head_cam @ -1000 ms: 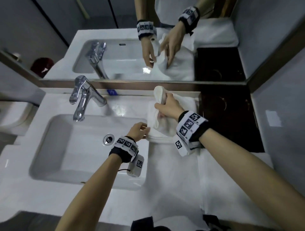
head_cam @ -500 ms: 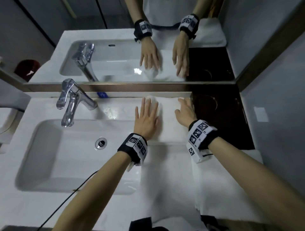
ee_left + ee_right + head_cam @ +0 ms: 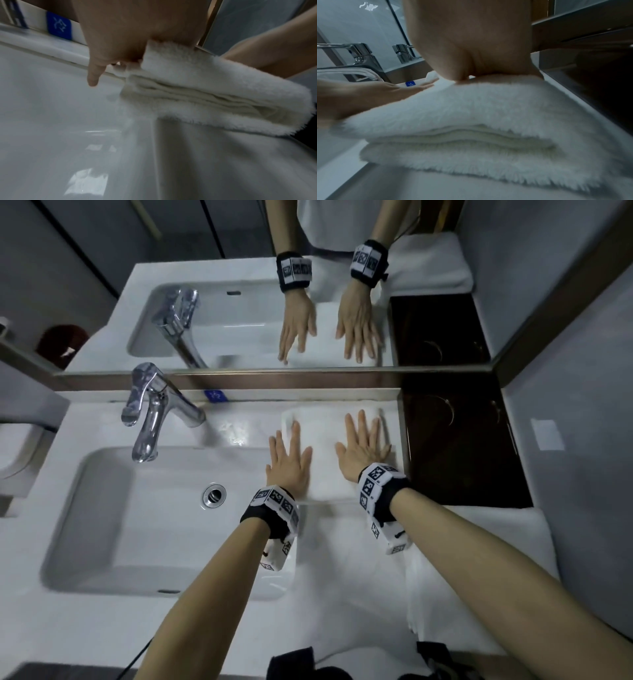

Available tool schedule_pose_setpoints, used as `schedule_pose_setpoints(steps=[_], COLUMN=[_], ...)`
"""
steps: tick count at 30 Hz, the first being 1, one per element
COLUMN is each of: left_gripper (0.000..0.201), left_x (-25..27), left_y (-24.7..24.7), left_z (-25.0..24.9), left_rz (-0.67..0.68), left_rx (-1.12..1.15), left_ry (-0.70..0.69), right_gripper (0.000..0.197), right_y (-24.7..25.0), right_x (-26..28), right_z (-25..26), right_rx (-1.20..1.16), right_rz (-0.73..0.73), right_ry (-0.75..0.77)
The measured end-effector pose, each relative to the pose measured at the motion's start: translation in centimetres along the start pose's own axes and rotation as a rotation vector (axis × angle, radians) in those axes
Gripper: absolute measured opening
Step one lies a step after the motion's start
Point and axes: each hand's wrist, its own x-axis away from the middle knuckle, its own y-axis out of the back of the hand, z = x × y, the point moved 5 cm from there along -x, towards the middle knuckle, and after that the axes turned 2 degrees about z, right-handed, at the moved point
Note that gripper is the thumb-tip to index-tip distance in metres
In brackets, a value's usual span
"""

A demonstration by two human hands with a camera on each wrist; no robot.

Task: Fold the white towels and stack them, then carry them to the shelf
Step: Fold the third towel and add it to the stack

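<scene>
Nearest, a spread white towel (image 3: 479,577) lies on the counter (image 3: 212,628) at the right of the sink (image 3: 102,525). Further, the left hand (image 3: 289,462) and the right hand (image 3: 364,445) lie flat with straight fingers on the folded white towel (image 3: 325,440), pressing it and gripping nothing. This folded towel rests on the counter between the faucet (image 3: 150,412) and a dark recess (image 3: 462,440), just before the mirror (image 3: 239,302).

White tabletop (image 3: 102,628) with a sunken basin carried a folded white towel (image 3: 325,440) at its back right. A second white towel (image 3: 479,594) lay spread along the near right. A chrome faucet (image 3: 154,412) stood at the back edge.
</scene>
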Motion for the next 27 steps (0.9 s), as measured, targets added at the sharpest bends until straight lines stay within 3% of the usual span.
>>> schedule_pose_setpoints(steps=[3, 7, 10, 12, 15, 18, 22, 27], left_gripper=[0.056, 0.059, 0.067, 0.062, 0.059, 0.068, 0.055, 0.046], left_x=[0.9, 2.9, 4.6, 5.5, 6.8, 7.9, 9.4, 11.4], left_y=[0.1, 1.1, 0.9, 0.4, -0.1, -0.5, 0.5, 2.2], left_z=[0.4, 0.6, 2.3, 3.2, 3.6, 4.7, 5.0, 3.3], left_rz=[0.014, -0.068, -0.053, 0.045, 0.162, 0.151, 0.127, 0.162], left_rx=[0.111, 0.275, 0.501, 0.509, 0.448, 0.478, 0.578, 0.779], left_ry=[-0.047, -0.135, 0.095, 0.245, 0.32, 0.379, 0.355, 0.204], right_gripper=[0.064, 0.073, 0.072, 0.065, 0.063, 0.064, 0.064, 0.055], right_y=[0.1, 0.7, 0.5, 0.0, -0.8, -1.8, -2.4, -1.1], right_x=[1.1, 3.6, 5.6, 6.6, 8.0, 9.1, 10.8, 13.9], right_z=[-0.1, -1.0, -2.6, -3.4, -4.4, -4.9, -5.1, -5.4], right_rx=[-0.052, -0.298, -0.542, -0.499, -0.416, -0.416, -0.54, -0.727], right_rz=[0.017, -0.124, -0.137, -0.103, -0.044, 0.006, -0.095, -0.195], right_ry=[0.024, 0.004, -0.125, -0.192, -0.257, -0.265, -0.21, -0.087])
